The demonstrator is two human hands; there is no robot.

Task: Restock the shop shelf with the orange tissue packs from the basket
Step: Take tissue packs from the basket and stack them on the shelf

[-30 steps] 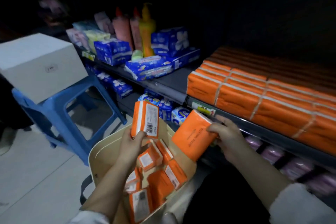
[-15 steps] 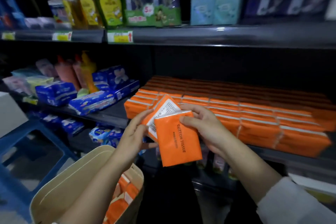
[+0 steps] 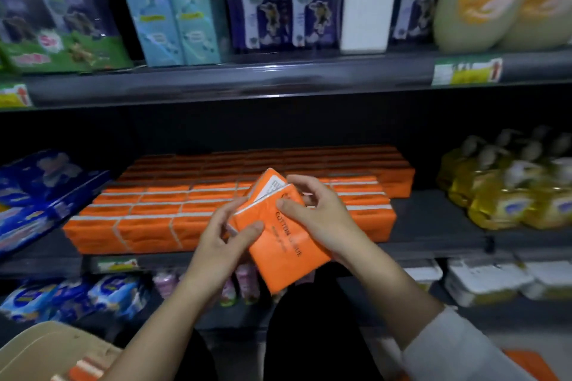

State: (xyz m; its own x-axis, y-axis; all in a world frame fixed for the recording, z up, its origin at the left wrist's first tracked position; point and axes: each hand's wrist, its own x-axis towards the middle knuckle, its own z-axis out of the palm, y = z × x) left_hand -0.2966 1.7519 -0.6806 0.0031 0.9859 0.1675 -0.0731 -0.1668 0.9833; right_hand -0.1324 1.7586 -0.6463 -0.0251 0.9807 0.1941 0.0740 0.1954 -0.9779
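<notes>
Two orange tissue packs [image 3: 286, 246] held before the shelf [image 3: 433, 219].
Left grip [image 3: 223, 237] and right grip [image 3: 320, 215] both clasp them; next, probably setting them on the shelved stack [image 3: 148, 226].

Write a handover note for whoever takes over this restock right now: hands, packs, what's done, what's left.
Left hand: grips the pair of orange tissue packs from the left, thumb on the front one.
Right hand: grips the same pair from the top right.
The pair is held in the air in front of the shelf, not yet set down.
Done: the orange stack covers much of the shelf, with bare shelf to its right.
Left: place this pair, then the basket packs showing in the basket at lower left.
</notes>
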